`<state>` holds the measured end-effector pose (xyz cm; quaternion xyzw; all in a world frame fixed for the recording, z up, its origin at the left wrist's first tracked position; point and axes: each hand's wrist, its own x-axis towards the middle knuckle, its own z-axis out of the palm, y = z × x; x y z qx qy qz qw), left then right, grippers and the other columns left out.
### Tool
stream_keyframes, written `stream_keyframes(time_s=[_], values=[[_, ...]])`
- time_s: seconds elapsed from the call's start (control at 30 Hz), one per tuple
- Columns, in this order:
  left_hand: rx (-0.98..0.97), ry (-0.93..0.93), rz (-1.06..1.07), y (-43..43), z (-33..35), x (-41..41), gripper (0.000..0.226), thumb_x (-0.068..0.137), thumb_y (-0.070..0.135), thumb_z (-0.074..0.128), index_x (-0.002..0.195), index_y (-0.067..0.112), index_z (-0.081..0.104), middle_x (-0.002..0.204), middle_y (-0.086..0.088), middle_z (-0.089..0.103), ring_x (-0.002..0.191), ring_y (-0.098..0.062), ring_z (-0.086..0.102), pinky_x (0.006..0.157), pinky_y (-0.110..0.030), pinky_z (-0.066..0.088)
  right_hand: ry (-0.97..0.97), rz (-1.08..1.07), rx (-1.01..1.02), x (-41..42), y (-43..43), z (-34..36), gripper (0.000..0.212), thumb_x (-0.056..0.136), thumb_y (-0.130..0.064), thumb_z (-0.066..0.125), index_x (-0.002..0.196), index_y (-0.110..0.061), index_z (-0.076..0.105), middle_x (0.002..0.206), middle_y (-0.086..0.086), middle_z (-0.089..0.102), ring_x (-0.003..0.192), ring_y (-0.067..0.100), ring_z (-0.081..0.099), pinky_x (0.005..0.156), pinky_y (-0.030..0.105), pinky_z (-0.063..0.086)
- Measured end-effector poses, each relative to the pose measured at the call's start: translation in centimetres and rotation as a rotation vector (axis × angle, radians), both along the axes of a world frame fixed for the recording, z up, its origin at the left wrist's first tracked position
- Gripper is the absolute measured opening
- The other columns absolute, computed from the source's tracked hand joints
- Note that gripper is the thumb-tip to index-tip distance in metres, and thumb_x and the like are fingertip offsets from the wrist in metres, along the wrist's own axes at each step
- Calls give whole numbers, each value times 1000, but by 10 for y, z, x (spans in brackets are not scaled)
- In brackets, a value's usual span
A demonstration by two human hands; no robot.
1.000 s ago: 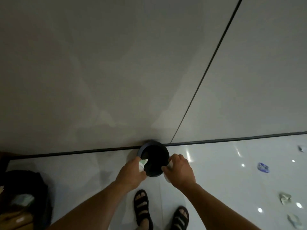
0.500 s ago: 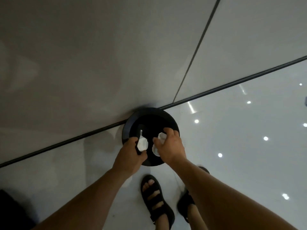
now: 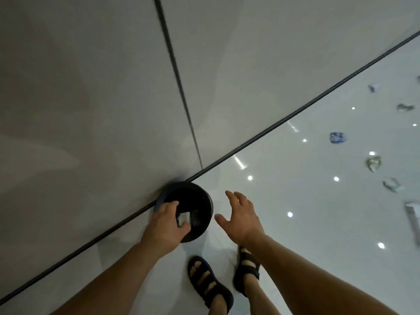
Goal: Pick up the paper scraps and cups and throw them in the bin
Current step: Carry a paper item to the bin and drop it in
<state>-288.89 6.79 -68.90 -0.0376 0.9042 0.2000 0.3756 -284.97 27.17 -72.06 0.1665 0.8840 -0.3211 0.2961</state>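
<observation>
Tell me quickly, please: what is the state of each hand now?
Left hand: curled over the bin, a pale scrap at its fingertips; grip cannot be told.
Right hand: open, holding nothing.

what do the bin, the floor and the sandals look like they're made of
Bin: probably plastic, black and smooth with a dull sheen on its rim; metal is not ruled out. Floor: glossy white polished tile or stone, since it mirrors ceiling lights as sharp bright spots. Sandals: black matte straps, likely fabric webbing or a synthetic; too blurred to settle.
</observation>
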Motion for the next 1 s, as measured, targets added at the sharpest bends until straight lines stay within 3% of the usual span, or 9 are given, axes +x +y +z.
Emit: stream_keyframes(time_s=[0.23,0.47,0.7,1.0], values=[[40,104,-394,122,143,-8,74,89,49,51,150,20,20,155,-1,20,142,-21,16,114,-34,21,116,-300,106,50,110,156,76,90,-57,52,152,-32,16,160,-3,13,147,19,11,112,41,33],[13,203,-806,279,255,44,77,92,54,44,152,21,10,160,-1,7,147,-23,0,118,-41,13,39,-480,268,167,235,258,77,91,-56,50,154,-29,14,162,0,6,149,22,0,112,46,30],[14,344,-1004,451,333,124,73,92,53,43,151,20,16,158,-3,14,146,-26,5,116,-44,17,98,-622,326,275,365,321,80,89,-58,50,154,-30,13,162,-1,5,149,23,-1,112,49,27],[114,378,-1183,627,374,259,71,89,50,47,149,20,23,156,-2,22,144,-24,14,113,-45,24,107,-836,342,425,501,367,80,87,-54,54,153,-30,17,161,0,10,148,23,3,112,50,28]])
